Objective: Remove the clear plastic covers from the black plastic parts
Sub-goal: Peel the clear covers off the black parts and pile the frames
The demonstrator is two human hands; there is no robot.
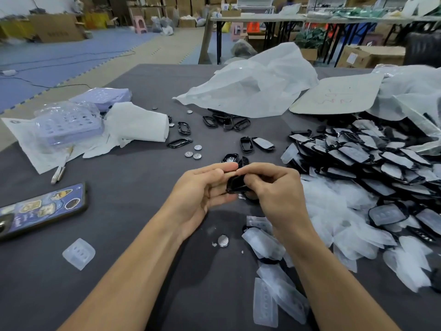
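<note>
Clamping left fingers (214, 172) and thumb along a black part (235, 183), curling right fingers (262, 169) over its right end, both gripping it just above the table (133, 187), mid-frame. Working with loose clear covers (265, 304) overlapping nearest on the right, a lone cover (78, 253) lying near left, and a silver disc (223, 241) between the forearms. Reaching past a phone (43, 209) lying back up at the left edge. Sitting beside a heap (334, 206) of more loose covers on the right, touching a pile (370, 161) of parts with covers on. Looking beyond the fingers at three discs (193, 152), bare black frames (179, 142), crumpled tissue (138, 123) and wrapped lilac trays (69, 123). Facing, farthest on the table, a white bag (253, 89) beside a cardboard sheet (338, 94).
</note>
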